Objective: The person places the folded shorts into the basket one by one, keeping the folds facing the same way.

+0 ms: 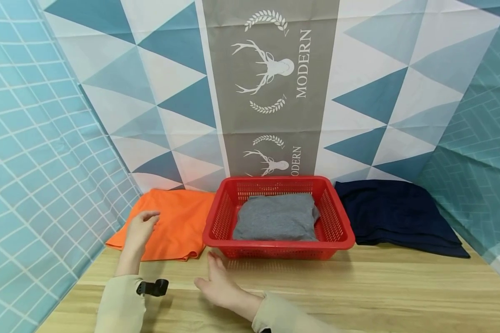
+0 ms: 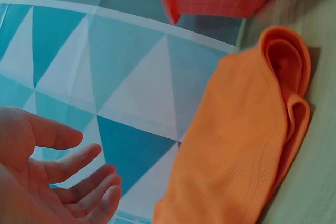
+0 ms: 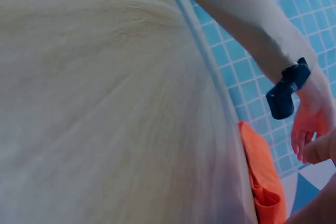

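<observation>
An orange folded cloth (image 1: 177,222) lies at the left, against the back wall. Over its left part hovers my left hand (image 1: 140,231), fingers loosely bent and holding nothing. The left wrist view shows the same hand (image 2: 58,177) with spread, relaxed fingers, apart from the orange cloth (image 2: 226,145), whose folded edge faces the camera. My right hand (image 1: 221,284) is over the table just in front of the red basket's (image 1: 275,245) near left corner, thumb apart from the extended fingers, nothing in it. Inside the basket sits a grey folded cloth (image 1: 275,217).
To the right of the basket lies a navy folded cloth (image 1: 391,217). A patterned sheet with triangles and deer heads (image 1: 271,69) hangs behind, and blue tiled sheeting (image 1: 29,152) borders the left side. The table (image 1: 383,296) is wood-grained.
</observation>
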`<state>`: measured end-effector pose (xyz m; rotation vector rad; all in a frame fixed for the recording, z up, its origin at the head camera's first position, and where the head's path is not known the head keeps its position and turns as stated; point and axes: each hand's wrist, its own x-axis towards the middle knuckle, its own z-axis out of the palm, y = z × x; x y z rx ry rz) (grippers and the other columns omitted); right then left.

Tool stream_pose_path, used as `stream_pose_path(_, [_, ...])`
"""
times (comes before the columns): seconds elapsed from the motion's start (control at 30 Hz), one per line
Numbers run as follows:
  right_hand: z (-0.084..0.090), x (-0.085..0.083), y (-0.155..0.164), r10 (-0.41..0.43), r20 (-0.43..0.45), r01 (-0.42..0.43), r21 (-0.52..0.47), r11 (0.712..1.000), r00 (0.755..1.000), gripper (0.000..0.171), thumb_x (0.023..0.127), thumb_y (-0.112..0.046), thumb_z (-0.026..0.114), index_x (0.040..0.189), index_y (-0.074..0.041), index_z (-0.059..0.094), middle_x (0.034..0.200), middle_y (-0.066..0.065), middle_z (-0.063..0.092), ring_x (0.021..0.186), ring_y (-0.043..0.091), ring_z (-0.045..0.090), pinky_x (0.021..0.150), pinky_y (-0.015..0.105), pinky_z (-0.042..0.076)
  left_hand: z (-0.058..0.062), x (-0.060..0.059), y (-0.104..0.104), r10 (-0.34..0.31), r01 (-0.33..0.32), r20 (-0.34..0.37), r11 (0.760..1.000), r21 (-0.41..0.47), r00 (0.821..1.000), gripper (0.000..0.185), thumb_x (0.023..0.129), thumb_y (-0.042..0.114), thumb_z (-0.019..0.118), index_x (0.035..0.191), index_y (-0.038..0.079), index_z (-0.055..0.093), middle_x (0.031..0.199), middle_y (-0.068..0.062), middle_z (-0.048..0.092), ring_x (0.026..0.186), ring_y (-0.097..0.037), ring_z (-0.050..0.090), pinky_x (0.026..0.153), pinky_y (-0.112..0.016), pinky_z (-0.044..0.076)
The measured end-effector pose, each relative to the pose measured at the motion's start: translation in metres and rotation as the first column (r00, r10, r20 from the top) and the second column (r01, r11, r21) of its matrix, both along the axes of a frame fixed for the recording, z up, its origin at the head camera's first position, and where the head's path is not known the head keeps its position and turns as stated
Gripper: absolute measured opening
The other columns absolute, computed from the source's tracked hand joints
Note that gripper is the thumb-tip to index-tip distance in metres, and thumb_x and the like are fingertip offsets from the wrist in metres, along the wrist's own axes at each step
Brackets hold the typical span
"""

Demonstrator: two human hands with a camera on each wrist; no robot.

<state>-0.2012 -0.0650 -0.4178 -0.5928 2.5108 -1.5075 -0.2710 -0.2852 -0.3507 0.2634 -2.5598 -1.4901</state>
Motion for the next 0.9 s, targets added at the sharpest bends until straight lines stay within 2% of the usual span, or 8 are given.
stream_pose_path(0.2, [-0.007,-0.010,-0.018,-0.110,0.021,0.111,-0.040,0.993,0.994,0.071,0.085,-0.022,0.056,0.140,0.006,0.023,0.146,0.024,0.021,0.135,0.035,0.019,0.108,0.047,0.022,-0.007,-0.007,-0.010,0.118,-0.118,0.008,0.991,0.063,0.993,0.050,0.095,0.020,0.038,0.139,-0.002,0.031,0.145,-0.026,0.018,0.127,-0.044,0.027,0.099,-0.054,0.030])
stream_pose_path(0.37, [-0.011,-0.017,-0.029,-0.142,-0.023,0.140,-0.065,0.988,0.990,0.073,0.083,-0.016,0.057,0.141,0.006,0.020,0.145,0.024,0.021,0.134,0.034,0.021,0.107,0.044,0.026,-0.013,-0.014,-0.021,0.207,-0.207,0.031,0.978,-0.002,0.978,0.055,0.092,0.021,0.043,0.140,-0.003,0.028,0.146,-0.029,0.006,0.130,-0.048,0.011,0.098,-0.056,0.030])
stream_pose_path(0.43, [-0.011,-0.019,-0.033,-0.146,-0.037,0.143,-0.073,0.987,0.989,0.073,0.082,-0.015,0.057,0.141,0.006,0.019,0.145,0.023,0.021,0.133,0.033,0.023,0.106,0.043,0.028,-0.015,-0.016,-0.024,0.226,-0.226,0.047,0.974,-0.009,0.973,0.059,0.092,0.023,0.044,0.141,-0.003,0.025,0.146,-0.030,0.001,0.131,-0.048,0.002,0.100,-0.057,0.027])
stream_pose_path(0.57, [-0.010,-0.021,-0.036,-0.147,-0.046,0.143,-0.069,0.987,0.988,0.074,0.082,-0.014,0.058,0.140,0.008,0.018,0.144,0.024,0.021,0.132,0.033,0.025,0.105,0.041,0.029,-0.022,-0.023,-0.034,0.261,-0.264,0.069,0.964,0.040,0.963,0.064,0.090,0.022,0.047,0.142,-0.004,0.020,0.146,-0.027,-0.008,0.132,-0.046,-0.006,0.103,-0.058,0.020])
stream_pose_path(0.73, [-0.008,-0.024,-0.040,-0.168,-0.056,0.164,-0.078,0.983,0.984,0.073,0.081,-0.013,0.058,0.139,0.009,0.020,0.142,0.024,0.025,0.131,0.033,0.027,0.105,0.040,0.030,-0.029,-0.026,-0.045,0.285,-0.290,0.087,0.955,0.059,0.955,0.069,0.089,0.021,0.047,0.142,-0.006,0.012,0.146,-0.027,-0.013,0.131,-0.046,-0.013,0.105,-0.058,0.012])
stream_pose_path(0.9, [-0.010,-0.029,-0.045,-0.193,-0.015,0.190,-0.128,0.973,0.981,0.071,0.082,-0.011,0.059,0.138,0.008,0.020,0.142,0.021,0.024,0.132,0.031,0.025,0.107,0.041,0.027,-0.034,-0.026,-0.053,0.280,-0.284,0.112,0.959,0.024,0.954,0.071,0.089,0.022,0.046,0.142,-0.008,0.009,0.146,-0.027,-0.013,0.130,-0.047,-0.015,0.105,-0.058,0.010])
